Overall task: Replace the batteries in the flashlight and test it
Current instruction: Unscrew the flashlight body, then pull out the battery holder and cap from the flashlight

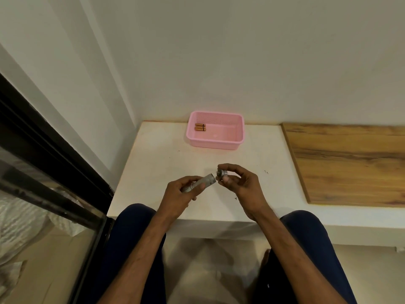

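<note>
Nearest the camera, dark-clad knees [131, 233] are seen on either side of the forearms, at the front edge of a pale table [153, 163]. Above that edge the silver flashlight body [200, 182] is gripped in the closed fingers of the left hand [177, 195], its open end turned toward the right. Just beside that opening, and apart from it by a sliver, the end cap [221, 174] is pinched between the thumb and fingertips of the right hand [238, 183]; a small spring seems to project from its face, though the detail is too small for certainty. Whether cells remain in the tube cannot be told. For the step in hand, the cap is best kept square to the tube's axis, with the body held steady, and if the cap is set down it should be laid where it will not roll. Farther back, a pink basket [215, 131] stands near the wall, well apart from the hands, with copper-topped batteries [200, 127] lying side by side in its left end. Nothing lies between hands and basket. A wooden board [350, 163] occupies the right.
</note>
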